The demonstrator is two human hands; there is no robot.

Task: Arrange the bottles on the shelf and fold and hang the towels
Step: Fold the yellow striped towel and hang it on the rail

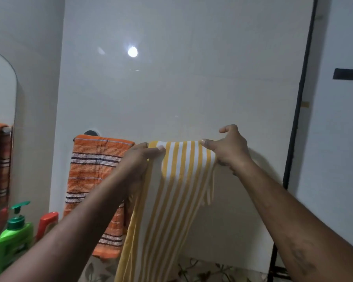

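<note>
A yellow-and-white striped towel (177, 180) hangs over the wall rail, which it hides, and drapes down toward me. My left hand (139, 161) grips the towel's top left edge. My right hand (228, 151) pinches its top right edge, with the thumb raised. To the left on the same rail hangs an orange striped towel (94, 180), folded; the rail's chrome mount (91, 132) shows above it. At the lower left stand a green pump bottle (14, 235) and a red-orange bottle (47, 222).
A mirror (0, 98) on the left wall reflects the orange towel. A black vertical pipe (300, 119) runs down the right side, with a black bracket (348, 73) beyond it. Floral tiles (202, 269) line the bottom of the white wall.
</note>
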